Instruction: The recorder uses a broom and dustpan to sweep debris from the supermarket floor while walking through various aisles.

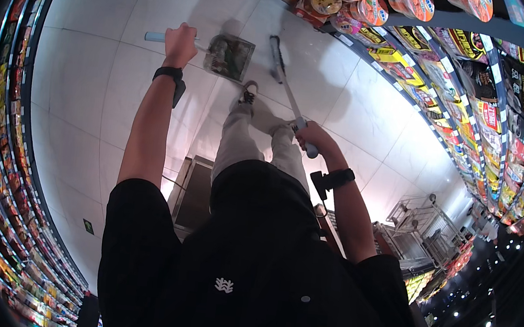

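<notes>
My left hand (180, 45) grips the pale blue handle of a long-handled dustpan (243, 49). The dustpan's dark, see-through pan is near the floor ahead of my shoe, with comb-like teeth showing and its outline a little blurred. Wrapped around the grey-blue grip of a broom (290, 90) is my right hand (316, 138). That broom's dark, narrow head slants just to the right of the pan, apart from it. Whether either tool touches the tiles, I cannot tell. Black bands with small devices sit on both wrists.
Shelves of packaged snacks (9, 103) curve along the left. On the right stands a shelf of bagged goods (447, 82), with instant noodle bowls (350, 3) jutting out near the top. Metal trolleys (427, 229) stand behind at right, and a dark flat platform (194, 194) behind my legs.
</notes>
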The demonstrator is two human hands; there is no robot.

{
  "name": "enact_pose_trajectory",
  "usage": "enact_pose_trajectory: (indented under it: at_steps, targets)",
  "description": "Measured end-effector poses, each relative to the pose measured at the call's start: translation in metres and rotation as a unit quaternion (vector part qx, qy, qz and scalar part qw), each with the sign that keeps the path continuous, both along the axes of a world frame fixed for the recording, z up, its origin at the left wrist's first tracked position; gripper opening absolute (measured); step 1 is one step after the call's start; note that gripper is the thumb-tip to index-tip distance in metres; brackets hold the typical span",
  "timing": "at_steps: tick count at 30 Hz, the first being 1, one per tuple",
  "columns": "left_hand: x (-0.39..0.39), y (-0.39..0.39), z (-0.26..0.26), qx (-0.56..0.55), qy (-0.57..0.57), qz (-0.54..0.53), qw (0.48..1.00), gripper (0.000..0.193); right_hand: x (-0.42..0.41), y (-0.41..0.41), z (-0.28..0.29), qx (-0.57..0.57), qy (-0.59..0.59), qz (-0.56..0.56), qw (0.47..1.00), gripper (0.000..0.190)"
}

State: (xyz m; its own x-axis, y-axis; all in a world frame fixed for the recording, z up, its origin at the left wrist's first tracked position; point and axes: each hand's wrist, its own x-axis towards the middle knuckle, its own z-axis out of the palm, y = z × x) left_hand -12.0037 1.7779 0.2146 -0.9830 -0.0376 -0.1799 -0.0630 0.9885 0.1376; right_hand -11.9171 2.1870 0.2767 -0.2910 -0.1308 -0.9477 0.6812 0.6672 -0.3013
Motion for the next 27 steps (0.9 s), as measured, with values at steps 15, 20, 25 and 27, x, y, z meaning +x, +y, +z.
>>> enact_pose_trajectory:
  at_steps: [15,20,25,27]
  targets:
    - [-0.002,0.001,0.006,-0.015,-0.014,0.03,0.999,0.014,-0.035,0.007,0.063,-0.123,-0.024,-0.156,0.98,0.012]
    - [0.0,-0.002,0.001,-0.005,-0.016,0.01,1.0,0.013,-0.091,0.025,-0.003,-0.152,-0.146,-0.244,0.946,0.019]
    - [-0.003,-0.001,0.006,-0.005,-0.115,-0.038,0.993,0.013,-0.105,0.043,-0.039,0.108,0.115,0.051,0.986,0.029]
    - [-0.007,0.003,0.008,-0.034,-0.217,-0.045,0.975,0.013,-0.113,0.051,-0.047,0.218,0.097,0.118,0.964,0.032]
